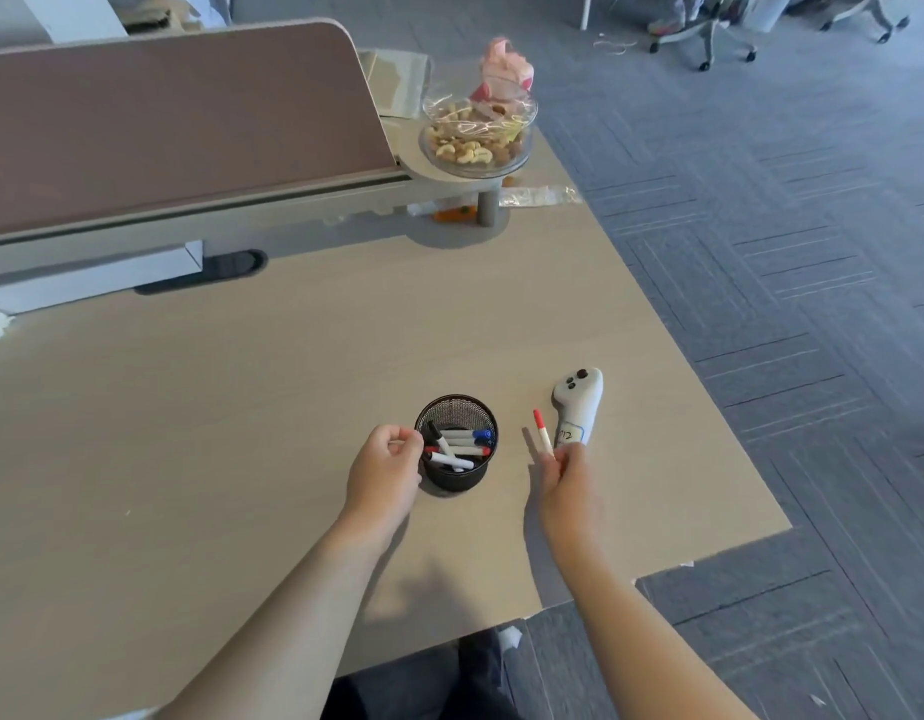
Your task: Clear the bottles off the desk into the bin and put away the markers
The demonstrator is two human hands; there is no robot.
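Marker (543,434), right hand (570,493), near desk (215,433) edge

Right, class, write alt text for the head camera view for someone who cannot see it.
A right hand pinches a red-capped marker beside a mesh cup of markers on a desk; the left hand curls by the cup's rim.

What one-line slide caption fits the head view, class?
Right hand holds a red-capped marker beside the mesh cup of markers; left hand at its rim.
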